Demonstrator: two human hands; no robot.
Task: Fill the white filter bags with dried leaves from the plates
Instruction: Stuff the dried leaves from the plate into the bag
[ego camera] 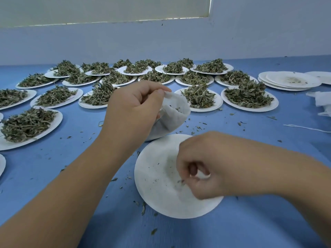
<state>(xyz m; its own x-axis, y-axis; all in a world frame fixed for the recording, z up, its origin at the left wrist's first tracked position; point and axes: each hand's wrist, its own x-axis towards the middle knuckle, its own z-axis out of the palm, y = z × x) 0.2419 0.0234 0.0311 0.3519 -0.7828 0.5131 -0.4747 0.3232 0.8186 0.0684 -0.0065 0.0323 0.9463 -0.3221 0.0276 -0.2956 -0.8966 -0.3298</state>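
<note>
The left forearm reaches from the near left diagonally toward the middle of the blue surface (71, 167). The left hand (134, 108) is raised a little above the surface, and its thumb and curled fingers pinch the rim of a white filter bag (174, 119). The mouth of the bag is held open toward the right, with some leaf bits visible inside, and its bottom hangs down beside the far edge of the near plate (157, 194).

The right forearm comes in from the right side. The right hand (202, 167) hovers over this near plate with the back of the hand up and the fingers curled downward. Its fingertips are closed together on a few small leaf crumbs (182, 181). The near plate carries only fine dust and fragments.

On the far side, many white plates lie in rows, each with a heap of dried leaves (198, 95). At the far right there is a stack of emptied plates (290, 81), and nearer to it a pile of spare white bags (320, 101) and a loose white string (304, 128). Scattered leaf fragments lie on the surface around the near plate.
</note>
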